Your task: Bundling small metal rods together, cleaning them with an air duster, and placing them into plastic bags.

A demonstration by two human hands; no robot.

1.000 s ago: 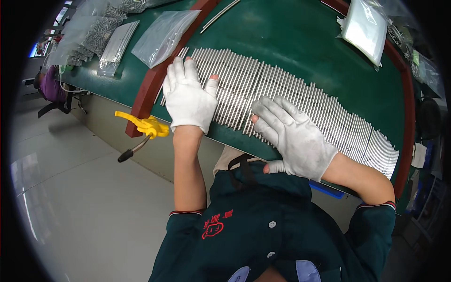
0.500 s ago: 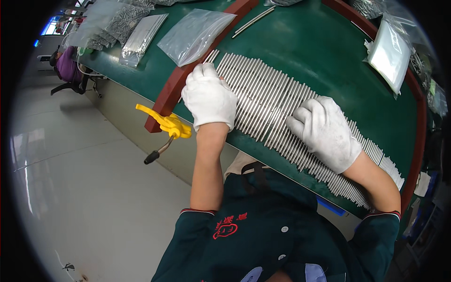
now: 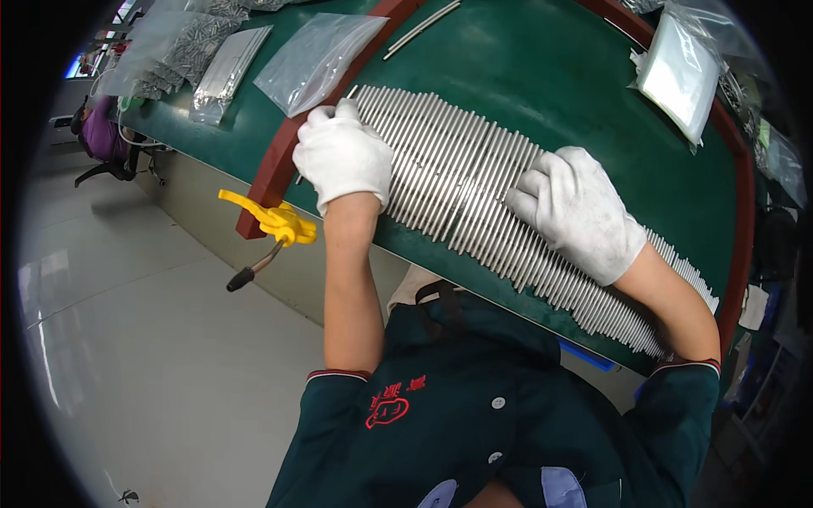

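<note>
A long row of thin silvery metal rods [image 3: 440,161] lies side by side on a green work surface [image 3: 593,93]. At the row's left end, my left hand [image 3: 345,157] in a white glove is closed, its fingers curled over the outermost rods beside a red-brown bar [image 3: 275,165]. The fingertips and most of those rods are hidden. My right hand [image 3: 580,212], gloved too, rests on the middle of the row with bent fingers and the thumb pressed against them. Whatever lies under its fingertips is out of sight.
A yellow clamp [image 3: 282,224] juts out at the bar's near end. Beyond the bar lie clear plastic bags [image 3: 320,61] and a bag of metal parts [image 3: 199,51]. Loose rods [image 3: 422,30] lie farther back; flat clear bags [image 3: 682,76] sit at the right. A person [image 3: 100,131] sits far left.
The narrow gap between the rods at my left hand and the rest of the row has closed. My right hand has shifted slightly right along the rods. The whole view has shifted a little.
</note>
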